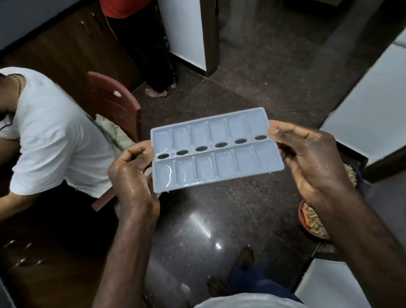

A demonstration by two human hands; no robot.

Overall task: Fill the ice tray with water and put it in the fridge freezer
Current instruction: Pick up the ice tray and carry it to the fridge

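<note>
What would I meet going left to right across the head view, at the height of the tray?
A seated person in a white shirt → left hand → ice tray → right hand → white panel.

A red chair (115,106) stands on a dark speckled floor (239,84). A person in a white T-shirt (57,136) sits on it, leaning toward a dark wooden table (43,265) left of the chair. A pale green cloth (111,132) shows against the chair's back. Beyond the chair, a person in a red top (130,5) stands barefoot beside a white panel (178,15). Well right of the chair, two bowls of grain sit on the floor: one orange-rimmed (311,219), the other (351,173) partly hidden.
</note>
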